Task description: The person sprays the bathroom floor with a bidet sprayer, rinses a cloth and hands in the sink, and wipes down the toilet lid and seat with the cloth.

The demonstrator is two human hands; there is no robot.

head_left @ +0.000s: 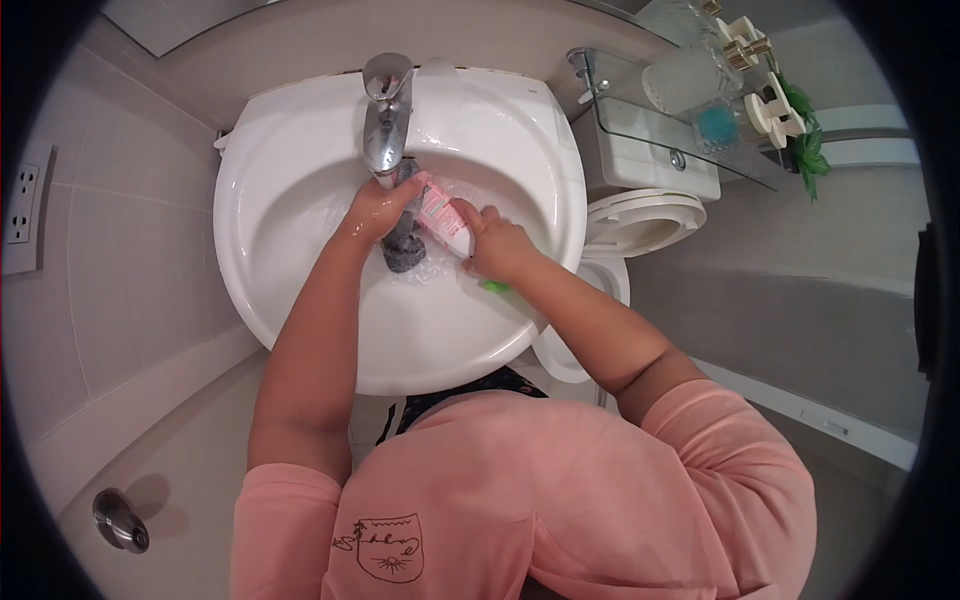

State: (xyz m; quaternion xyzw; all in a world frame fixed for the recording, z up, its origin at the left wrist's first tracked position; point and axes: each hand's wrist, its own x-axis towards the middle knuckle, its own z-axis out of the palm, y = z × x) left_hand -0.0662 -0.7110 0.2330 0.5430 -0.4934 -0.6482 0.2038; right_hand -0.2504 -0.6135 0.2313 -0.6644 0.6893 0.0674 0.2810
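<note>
Under the chrome faucet (385,140), a pink and white bottle (440,213) with printed text slants across the sink basin. My left hand (385,208) is closed at its upper end, thumb on the bottle, the other fingers partly hidden. The lower, white end is gripped by my right hand (498,245), fingers wrapped round it. Water runs from the spout and splashes around the bottle and my left hand. A wet dark grey cloth-like thing (405,252) lies in the basin below the bottle. Beside my right wrist is a bright green object (495,286), mostly hidden.
The white sink (400,370) has a raised rim all round. To its right stands a toilet (645,222), with a glass shelf (640,120) above carrying glass bottles and a green plant (808,145). A wall outlet (27,207) is at the far left.
</note>
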